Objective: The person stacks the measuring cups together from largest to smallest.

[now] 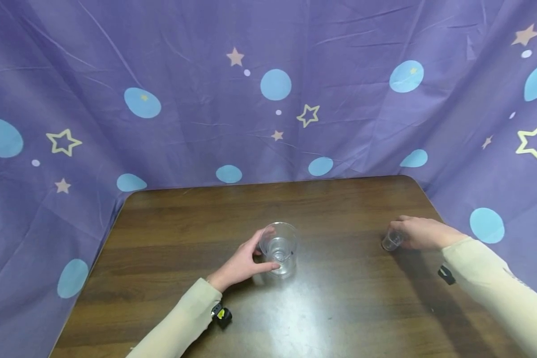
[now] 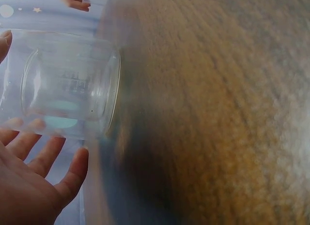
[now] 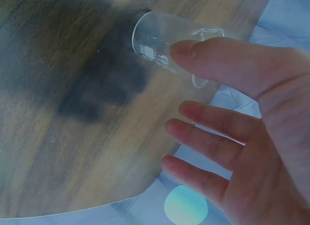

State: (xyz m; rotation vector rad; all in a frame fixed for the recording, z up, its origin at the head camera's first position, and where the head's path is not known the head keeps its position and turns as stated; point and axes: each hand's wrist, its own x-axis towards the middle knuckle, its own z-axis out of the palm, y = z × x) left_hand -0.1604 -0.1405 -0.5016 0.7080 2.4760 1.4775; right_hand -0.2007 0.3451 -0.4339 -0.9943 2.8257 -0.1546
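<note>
My left hand reaches round the side of a large clear glass beaker near the middle of the table, thumb on one side and fingers on the other. A smaller beaker with printed marks appears nested inside it in the left wrist view. Over at the right, my right hand pinches a small clear beaker with white print. In the right wrist view the thumb lies along its wall while three fingers extend away from it. Whether the small beaker touches the table, I cannot tell.
The brown wood-grain table has rounded far corners. A purple curtain with stars and blue spots hangs behind and along both sides. Light glares off the tabletop in front of the large beaker.
</note>
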